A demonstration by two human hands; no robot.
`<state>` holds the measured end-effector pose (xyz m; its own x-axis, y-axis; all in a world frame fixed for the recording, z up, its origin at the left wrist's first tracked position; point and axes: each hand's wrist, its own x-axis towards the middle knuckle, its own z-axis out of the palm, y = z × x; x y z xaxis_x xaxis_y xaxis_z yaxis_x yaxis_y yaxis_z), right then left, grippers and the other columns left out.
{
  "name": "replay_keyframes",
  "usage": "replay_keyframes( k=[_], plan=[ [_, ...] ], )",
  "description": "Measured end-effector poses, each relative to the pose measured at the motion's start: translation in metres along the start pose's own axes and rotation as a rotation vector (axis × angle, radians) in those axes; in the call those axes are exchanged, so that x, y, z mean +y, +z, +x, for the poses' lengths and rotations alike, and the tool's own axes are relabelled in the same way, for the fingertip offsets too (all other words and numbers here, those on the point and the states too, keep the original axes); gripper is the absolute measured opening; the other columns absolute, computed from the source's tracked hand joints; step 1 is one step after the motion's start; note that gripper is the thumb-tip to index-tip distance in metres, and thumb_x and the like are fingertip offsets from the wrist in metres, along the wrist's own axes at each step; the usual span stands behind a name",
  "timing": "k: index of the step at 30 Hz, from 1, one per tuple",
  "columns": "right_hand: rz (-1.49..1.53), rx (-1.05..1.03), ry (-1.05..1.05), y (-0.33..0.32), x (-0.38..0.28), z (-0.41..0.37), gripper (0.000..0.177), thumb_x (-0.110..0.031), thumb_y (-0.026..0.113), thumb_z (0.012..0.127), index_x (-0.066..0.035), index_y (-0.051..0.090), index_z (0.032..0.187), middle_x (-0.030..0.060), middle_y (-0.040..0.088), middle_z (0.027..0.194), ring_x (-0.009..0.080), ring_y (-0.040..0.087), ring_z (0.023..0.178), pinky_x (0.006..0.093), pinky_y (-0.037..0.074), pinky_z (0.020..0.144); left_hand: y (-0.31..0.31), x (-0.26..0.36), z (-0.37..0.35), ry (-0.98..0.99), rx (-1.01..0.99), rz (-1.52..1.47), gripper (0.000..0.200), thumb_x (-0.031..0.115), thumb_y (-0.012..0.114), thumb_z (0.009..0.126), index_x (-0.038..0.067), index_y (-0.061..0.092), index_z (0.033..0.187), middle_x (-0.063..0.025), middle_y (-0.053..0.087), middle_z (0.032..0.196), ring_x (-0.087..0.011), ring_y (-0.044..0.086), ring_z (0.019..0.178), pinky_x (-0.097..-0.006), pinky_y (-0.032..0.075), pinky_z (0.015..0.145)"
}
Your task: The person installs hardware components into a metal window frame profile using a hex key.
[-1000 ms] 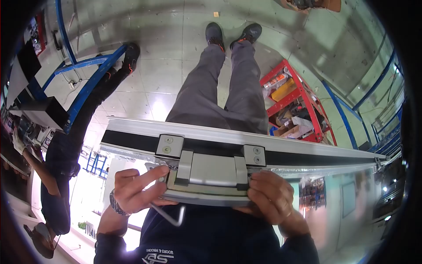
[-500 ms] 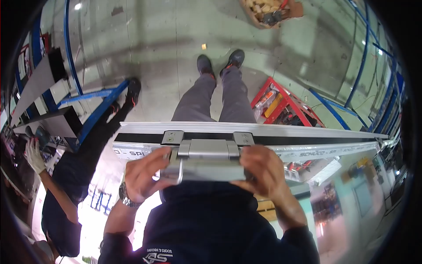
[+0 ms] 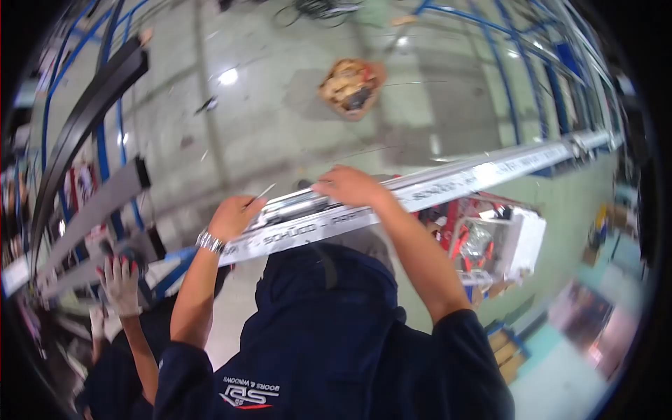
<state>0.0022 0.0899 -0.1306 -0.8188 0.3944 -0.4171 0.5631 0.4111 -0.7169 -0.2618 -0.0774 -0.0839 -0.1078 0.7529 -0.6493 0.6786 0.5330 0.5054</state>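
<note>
Big swing of the head view since half a second ago: the legs and shoes drop out of sight, and the aluminium profile [image 3: 448, 178], level across the picture back then, now runs on a slant. Both hands are up on top of it instead of cupping the hinge block from below.

Head view, the only one. The left hand [image 3: 234, 213], wristwatch [image 3: 208, 241] flashing, is balled up against the near edge of the profile, and a thin metal rod [image 3: 264, 191] pokes out of the fist. The right hand [image 3: 350, 185] lies across the profile with fingers hooked over its far edge, gripping it. Between them sits the grey fitting [image 3: 297, 204], smeared by motion.

The step looks like steadying and seating that fitting. To my eye it wants both hands close either side, the right pinning the bar so it cannot roll, the left working in line with the fitting.

The profile's long axis runs from lower left, by the watch, up to the far right rail end [image 3: 591, 140]; its printed film faces the camera.

Off to the side, a co-worker's gloved hand [image 3: 119, 283] and a cardboard box [image 3: 350, 84] on the floor.
</note>
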Motion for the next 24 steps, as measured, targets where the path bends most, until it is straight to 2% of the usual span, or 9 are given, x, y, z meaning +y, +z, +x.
replay_keyframes(
  k=[2,4,5,7,9,11,14,17,24],
  plan=[
    [-0.097,0.451,-0.099,0.004,-0.008,-0.022,0.048,-0.044,0.062,0.097,-0.002,0.069,0.118,0.0196,0.067,0.108,0.0396,0.063,0.105,0.0461,0.051,0.089,0.009,-0.003,-0.005,0.151,0.36,-0.062,0.042,0.037,0.056,0.103,-0.001,0.073,0.111,-0.0198,0.074,0.093,-0.0347,0.069,0.084,-0.0394,0.052,0.08],
    [0.077,0.8,-0.158,-0.003,-0.027,-0.076,0.037,-0.033,0.068,0.095,-0.002,0.069,0.116,0.0178,0.067,0.102,0.0381,0.064,0.098,0.0442,0.052,0.084,0.003,0.02,-0.018,0.145,0.472,-0.28,0.037,0.03,0.055,0.105,-0.001,0.072,0.117,-0.0107,0.076,0.092,-0.0145,0.064,0.083,-0.0327,0.05,0.08],
    [0.226,0.92,-0.155,-0.004,-0.035,-0.11,0.033,-0.028,0.07,0.094,-0.002,0.068,0.115,0.0169,0.067,0.098,0.0372,0.064,0.094,0.0428,0.052,0.081,0.006,0.026,-0.022,0.154,0.512,-0.322,0.038,0.029,0.052,0.106,-0.002,0.07,0.117,-0.0055,0.071,0.085,-0.0134,0.06,0.079,-0.0324,0.048,0.078],
    [0.308,1.09,-0.06,0.024,-0.01,-0.173,0.032,-0.026,0.069,0.095,-0.002,0.066,0.116,0.013,0.067,0.094,0.0307,0.066,0.087,0.0405,0.052,0.077,0.017,0.06,-0.033,0.332,0.644,-0.302,0.033,0.026,0.052,0.106,-0.002,0.07,0.107,-0.0013,0.066,0.08,-0.0087,0.05,0.067,-0.0279,0.042,0.064],
    [0.698,1.239,0.284,0.085,0.044,-0.224,0.034,-0.032,0.065,0.099,-0.001,0.067,0.114,0.0108,0.071,0.094,0.0255,0.068,0.084,0.0407,0.053,0.076,0.037,0.103,-0.047,0.332,0.521,-0.44,0.03,0.023,0.053,0.106,0.0,0.07,0.101,0.0011,0.062,0.077,-0.0048,0.044,0.061,-0.0249,0.035,0.056],
    [1.581,1.355,0.578,0.161,0.12,-0.273,0.066,-0.053,0.063,0.098,-0.003,0.054,0.139,0.0198,0.066,0.122,0.0283,0.067,0.108,0.0433,0.055,0.087,0.069,0.139,-0.058,0.361,0.414,-0.52,0.028,0.022,0.054,0.105,0.001,0.069,0.096,0.0035,0.057,0.073,-0.0018,0.038,0.058,-0.0227,0.028,0.051],
    [2.332,1.812,0.511,0.233,0.157,-0.341,0.102,-0.07,0.058,0.092,-0.004,0.018,0.16,0.0296,0.042,0.15,0.0381,0.054,0.131,0.0517,0.052,0.1,0.131,0.183,-0.066,0.381,0.252,-0.628,0.027,0.025,0.057,0.105,0.003,0.069,0.096,0.0083,0.044,0.063,-0.0002,0.033,0.054,-0.0216,0.022,0.048],
    [2.426,1.752,0.285,0.252,0.167,-0.365,0.121,-0.077,0.056,0.088,-0.008,-0.011,0.161,0.028,0.022,0.161,0.0413,0.041,0.142,0.058,0.046,0.108,0.186,0.234,-0.104,0.334,0.097,-0.642,0.03,0.031,0.057,0.106,0.004,0.07,0.102,0.0095,0.041,0.061,-0.0006,0.033,0.053,-0.0209,0.022,0.047],
    [2.141,2.047,0.104,0.296,0.254,-0.351,0.068,-0.051,0.046,0.106,0.007,0.038,0.142,0.0265,0.052,0.139,0.0415,0.058,0.127,0.0596,0.048,0.106,0.27,0.277,-0.101,0.328,-0.172,-0.458,0.031,0.03,0.056,0.106,0.003,0.071,0.109,0.0063,0.05,0.062,-0.0022,0.037,0.052,-0.0218,0.026,0.048]
  ],
)
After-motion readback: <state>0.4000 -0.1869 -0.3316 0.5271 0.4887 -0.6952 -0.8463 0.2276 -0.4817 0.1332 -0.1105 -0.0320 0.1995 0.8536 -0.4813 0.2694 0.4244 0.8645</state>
